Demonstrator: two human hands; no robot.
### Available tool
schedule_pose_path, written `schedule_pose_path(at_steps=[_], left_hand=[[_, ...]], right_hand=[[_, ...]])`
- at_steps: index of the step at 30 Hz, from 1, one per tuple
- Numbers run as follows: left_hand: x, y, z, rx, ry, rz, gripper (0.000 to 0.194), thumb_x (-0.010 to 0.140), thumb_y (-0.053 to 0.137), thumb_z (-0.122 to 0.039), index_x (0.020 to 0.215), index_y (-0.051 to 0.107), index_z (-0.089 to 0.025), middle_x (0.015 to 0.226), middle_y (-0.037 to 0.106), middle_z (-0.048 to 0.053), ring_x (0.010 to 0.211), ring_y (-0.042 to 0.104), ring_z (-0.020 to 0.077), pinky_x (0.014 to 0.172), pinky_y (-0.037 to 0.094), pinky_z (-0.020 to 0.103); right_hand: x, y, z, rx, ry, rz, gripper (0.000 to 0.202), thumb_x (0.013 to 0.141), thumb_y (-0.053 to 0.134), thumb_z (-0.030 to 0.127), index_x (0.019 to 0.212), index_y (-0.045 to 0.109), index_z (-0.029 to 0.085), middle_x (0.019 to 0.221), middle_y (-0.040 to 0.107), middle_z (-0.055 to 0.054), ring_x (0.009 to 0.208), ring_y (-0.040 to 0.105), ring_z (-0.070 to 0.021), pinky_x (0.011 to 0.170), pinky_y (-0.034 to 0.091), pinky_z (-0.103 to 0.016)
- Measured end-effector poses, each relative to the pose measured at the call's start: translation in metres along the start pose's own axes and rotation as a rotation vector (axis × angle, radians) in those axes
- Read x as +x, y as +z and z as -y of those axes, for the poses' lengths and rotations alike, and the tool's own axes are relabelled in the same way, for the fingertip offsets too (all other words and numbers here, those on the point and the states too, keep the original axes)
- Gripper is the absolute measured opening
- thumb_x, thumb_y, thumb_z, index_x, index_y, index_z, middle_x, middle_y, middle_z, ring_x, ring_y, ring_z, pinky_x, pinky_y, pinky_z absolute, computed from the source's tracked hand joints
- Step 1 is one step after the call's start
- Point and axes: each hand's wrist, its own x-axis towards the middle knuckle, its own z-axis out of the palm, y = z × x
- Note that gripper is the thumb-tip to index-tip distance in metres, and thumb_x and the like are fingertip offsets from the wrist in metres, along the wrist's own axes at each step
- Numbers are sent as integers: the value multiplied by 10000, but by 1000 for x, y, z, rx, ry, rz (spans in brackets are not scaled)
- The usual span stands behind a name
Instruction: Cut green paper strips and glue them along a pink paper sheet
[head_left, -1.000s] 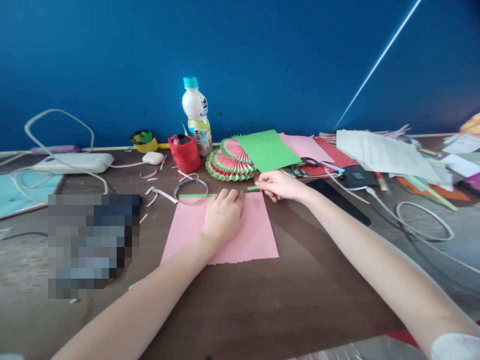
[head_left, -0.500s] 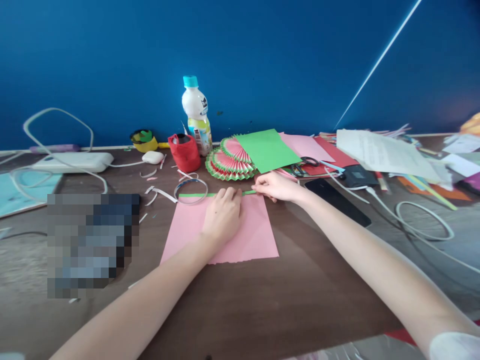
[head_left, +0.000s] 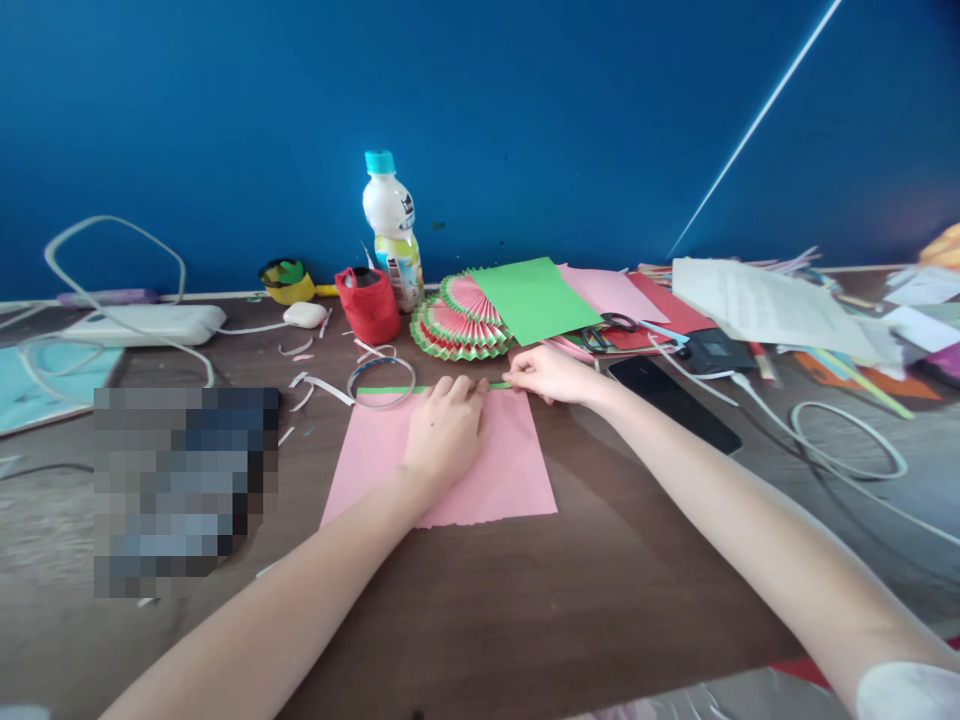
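Observation:
A sheet of pink paper lies on the table with a narrow green paper strip along its far edge. My left hand rests on the sheet, its bent fingers close together and pressed down on the strip. At the strip's right end, my right hand pinches it between thumb and fingertips near the sheet's far right corner. A thin ring-shaped band overlaps the far left corner of the sheet. What lies under my left palm is hidden.
Pleated paper fans, a green sheet and scissors lie behind my hands. A bottle and a red roll stand by the blue wall. A black phone is right, near cables; a white power strip is left.
Almost nothing differs. The right end of the green strip now lies slightly flatter along the sheet's edge; both hands stay in nearly the same place.

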Motion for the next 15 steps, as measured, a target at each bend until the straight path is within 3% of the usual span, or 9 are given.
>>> schedule_pose_path(at_steps=[15], left_hand=[[-1,0,1,35,34,-18,375,880,399,-257,1207,562,-173,1031,609,81,921,514,232,754,426,360]], right_hand=[[0,0,4,-67,21,-4,247,822,500,315,641,576,165,397,430,58,349,438,-75,400,251,-199]])
